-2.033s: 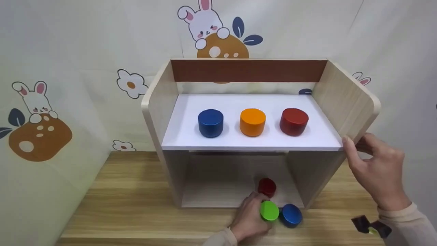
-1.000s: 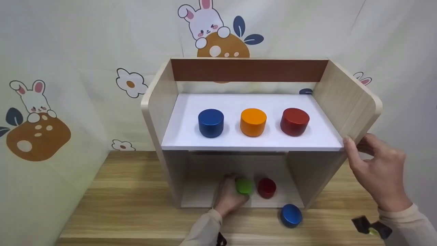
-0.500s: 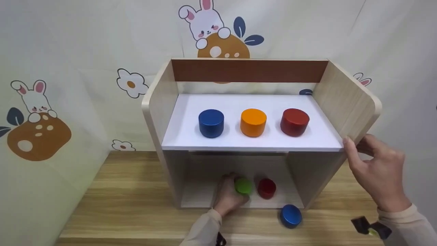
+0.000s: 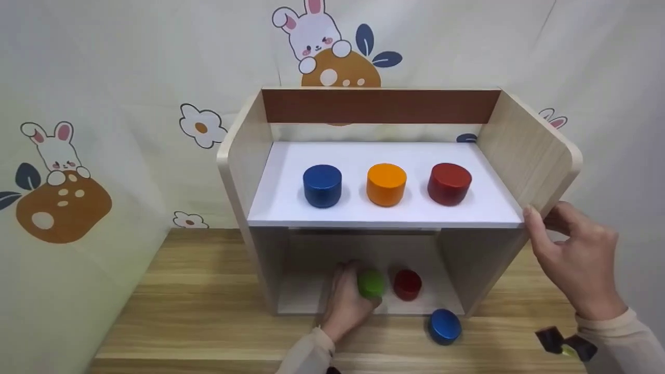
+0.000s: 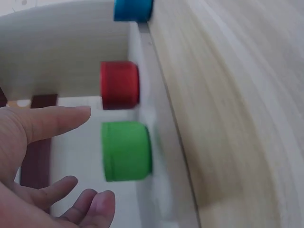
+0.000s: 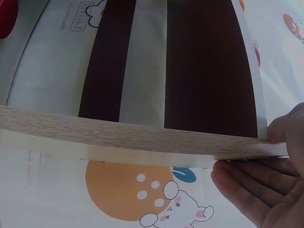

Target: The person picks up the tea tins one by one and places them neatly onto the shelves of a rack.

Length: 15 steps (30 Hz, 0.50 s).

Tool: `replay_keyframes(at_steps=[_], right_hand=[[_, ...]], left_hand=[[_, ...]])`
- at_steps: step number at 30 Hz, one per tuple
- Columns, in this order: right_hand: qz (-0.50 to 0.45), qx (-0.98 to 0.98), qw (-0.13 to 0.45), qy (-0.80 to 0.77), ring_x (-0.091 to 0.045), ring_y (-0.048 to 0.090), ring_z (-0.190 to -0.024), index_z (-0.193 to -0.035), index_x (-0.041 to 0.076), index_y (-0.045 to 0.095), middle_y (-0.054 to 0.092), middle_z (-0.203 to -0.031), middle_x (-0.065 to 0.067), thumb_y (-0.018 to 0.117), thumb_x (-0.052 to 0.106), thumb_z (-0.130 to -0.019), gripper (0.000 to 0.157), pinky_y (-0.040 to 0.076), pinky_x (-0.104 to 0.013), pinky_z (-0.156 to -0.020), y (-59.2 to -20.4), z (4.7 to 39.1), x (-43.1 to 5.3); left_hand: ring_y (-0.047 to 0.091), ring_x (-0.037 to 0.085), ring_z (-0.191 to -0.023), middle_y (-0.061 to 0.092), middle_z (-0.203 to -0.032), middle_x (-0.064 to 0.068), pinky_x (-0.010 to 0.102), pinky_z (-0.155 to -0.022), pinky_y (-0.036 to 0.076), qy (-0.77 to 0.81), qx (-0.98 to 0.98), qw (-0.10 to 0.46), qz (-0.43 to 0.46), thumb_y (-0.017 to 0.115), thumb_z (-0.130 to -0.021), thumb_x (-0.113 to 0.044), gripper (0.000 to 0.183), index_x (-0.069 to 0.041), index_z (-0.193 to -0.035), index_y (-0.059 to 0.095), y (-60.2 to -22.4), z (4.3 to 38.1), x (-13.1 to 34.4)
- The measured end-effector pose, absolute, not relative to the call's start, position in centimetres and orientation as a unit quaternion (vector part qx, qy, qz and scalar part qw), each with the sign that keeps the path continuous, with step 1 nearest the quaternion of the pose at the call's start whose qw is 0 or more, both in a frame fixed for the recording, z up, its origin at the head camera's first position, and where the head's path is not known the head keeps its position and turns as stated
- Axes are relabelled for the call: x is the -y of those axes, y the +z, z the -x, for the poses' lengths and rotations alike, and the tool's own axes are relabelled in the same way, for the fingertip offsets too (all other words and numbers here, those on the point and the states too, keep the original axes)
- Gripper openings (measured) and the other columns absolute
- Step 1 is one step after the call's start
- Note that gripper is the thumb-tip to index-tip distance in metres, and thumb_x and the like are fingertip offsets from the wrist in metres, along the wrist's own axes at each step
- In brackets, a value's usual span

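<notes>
A green cylinder [image 4: 371, 283] stands on the lower level of a small two-level shelf [image 4: 384, 225], just left of a dark red cylinder [image 4: 408, 284]. My left hand [image 4: 351, 300] is right beside the green one; in the left wrist view the thumb and fingers [image 5: 53, 122] are spread apart, with a gap between them and the green cylinder [image 5: 126, 151]. With its thumb in front and fingers behind, my right hand [image 4: 582, 259] grips the shelf's right side panel, and the right wrist view shows that panel's edge [image 6: 142, 135] between thumb and fingers.
Blue [image 4: 322, 186], orange [image 4: 386, 185] and red [image 4: 449, 184] cylinders stand in a row on the white upper level. Another blue cylinder [image 4: 444, 326] is on the wooden table [image 4: 197, 311], in front of the shelf's right side. A patterned cloth [image 4: 124, 171] hangs behind.
My left hand carried the green cylinder from beside the front blue one onto the lower level, left of the red one, and released it. The right hand stayed on the side panel.
</notes>
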State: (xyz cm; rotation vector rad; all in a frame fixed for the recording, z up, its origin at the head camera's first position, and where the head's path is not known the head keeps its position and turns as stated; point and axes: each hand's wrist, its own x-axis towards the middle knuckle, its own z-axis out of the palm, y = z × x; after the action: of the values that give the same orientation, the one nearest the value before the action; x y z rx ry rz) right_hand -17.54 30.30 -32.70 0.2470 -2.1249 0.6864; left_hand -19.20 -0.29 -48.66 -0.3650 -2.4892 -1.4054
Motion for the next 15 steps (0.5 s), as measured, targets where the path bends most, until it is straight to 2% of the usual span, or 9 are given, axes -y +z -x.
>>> replay_keyframes(at_steps=[1,3,5,6,8,15], right_hand=[[-0.097,0.853,0.432,0.278,0.030,0.045,-0.085,-0.102,-0.012,0.070,0.071,-0.092,-0.030,0.072,0.011,-0.090,0.026,0.035,0.003,-0.071,-32.7,17.5,-30.3],[-0.094,0.854,0.429,0.277,0.016,0.061,-0.082,-0.104,-0.013,0.070,0.071,-0.094,-0.031,0.072,0.010,-0.091,0.027,0.034,0.003,-0.071,-32.7,17.5,-30.3],[-0.090,0.857,0.424,0.278,-0.010,0.073,-0.080,-0.106,-0.013,0.070,0.071,-0.096,-0.032,0.072,0.010,-0.091,0.028,0.033,0.003,-0.071,-32.6,17.5,-30.2],[-0.088,0.859,0.421,0.279,-0.024,0.075,-0.079,-0.107,-0.013,0.070,0.071,-0.097,-0.032,0.072,0.011,-0.091,0.028,0.033,0.003,-0.071,-32.6,17.5,-30.2],[-0.083,0.862,0.414,0.279,-0.051,0.069,-0.080,-0.109,-0.013,0.069,0.070,-0.099,-0.033,0.072,0.011,-0.092,0.029,0.032,0.004,-0.071,-32.6,17.5,-30.1],[-0.072,0.866,0.405,0.283,-0.053,0.069,-0.082,-0.111,-0.012,0.069,0.070,-0.102,-0.033,0.072,0.012,-0.092,0.031,0.030,0.004,-0.071,-32.6,17.4,-30.0]], left_hand=[[0.055,0.031,-0.107,0.056,-0.115,0.015,0.049,-0.095,0.048,-0.486,0.855,0.128,0.127,0.089,-0.063,0.000,0.065,-0.003,-0.121,0.059,-48.4,19.0,0.1],[0.056,0.033,-0.109,0.055,-0.118,0.015,0.049,-0.095,0.050,-0.486,0.854,0.128,0.134,0.090,-0.064,-0.001,0.069,-0.002,-0.125,0.057,-48.1,18.5,-0.2],[0.057,0.033,-0.109,0.056,-0.119,0.014,0.048,-0.094,0.051,-0.482,0.857,0.123,0.138,0.090,-0.065,-0.003,0.070,-0.002,-0.127,0.057,-47.8,18.2,-0.7],[0.058,0.032,-0.109,0.057,-0.118,0.013,0.047,-0.094,0.051,-0.478,0.859,0.120,0.141,0.091,-0.065,-0.004,0.070,-0.002,-0.127,0.057,-47.7,18.0,-0.9],[0.058,0.030,-0.109,0.058,-0.117,0.010,0.045,-0.094,0.051,-0.472,0.862,0.111,0.149,0.092,-0.065,-0.005,0.067,-0.003,-0.124,0.059,-47.6,17.7,-1.5],[0.060,0.023,-0.102,0.062,-0.109,0.006,0.033,-0.083,0.051,-0.472,0.861,0.047,0.185,0.089,-0.063,-0.004,0.063,-0.009,-0.120,0.062,-48.3,16.3,-3.7]])
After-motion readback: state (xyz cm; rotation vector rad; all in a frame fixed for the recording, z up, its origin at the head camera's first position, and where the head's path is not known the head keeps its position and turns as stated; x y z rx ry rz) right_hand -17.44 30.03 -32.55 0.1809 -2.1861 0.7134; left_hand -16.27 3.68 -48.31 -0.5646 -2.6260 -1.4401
